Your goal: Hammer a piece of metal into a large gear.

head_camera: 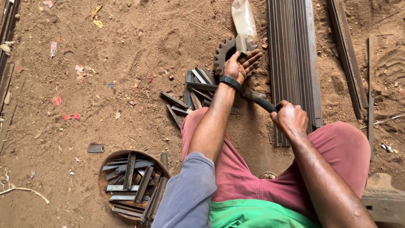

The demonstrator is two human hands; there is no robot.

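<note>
Steel everywhere on a dirt floor [126, 50], largest first. Bundle of long flat bars [293, 55] lies on the ground, running away from the person, just right of the hands. Round rusty pan [110, 155] near the left knee, filled with short cut strips. Toothed gear wheel [222, 52] flat on the dirt, serving as a rest; loose pile of cut strips [198, 86] just beside it. Left hand [238, 65] over the gear, fingers [252, 59] partly spread, thumb and fingers pinching a short flat steel piece [241, 44] stood upright on the gear. Right hand [290, 118] clenched round the dark handle of a hammer [258, 98]; head sits low near the gear, partly hidden by the left forearm.

Handling, my read: piece is stiff, small, light for one hand, probably sharp cut edges and some rust grit, so not slippery. Best held on the flat faces mid-length, fingertips kept off the top end.
</note>
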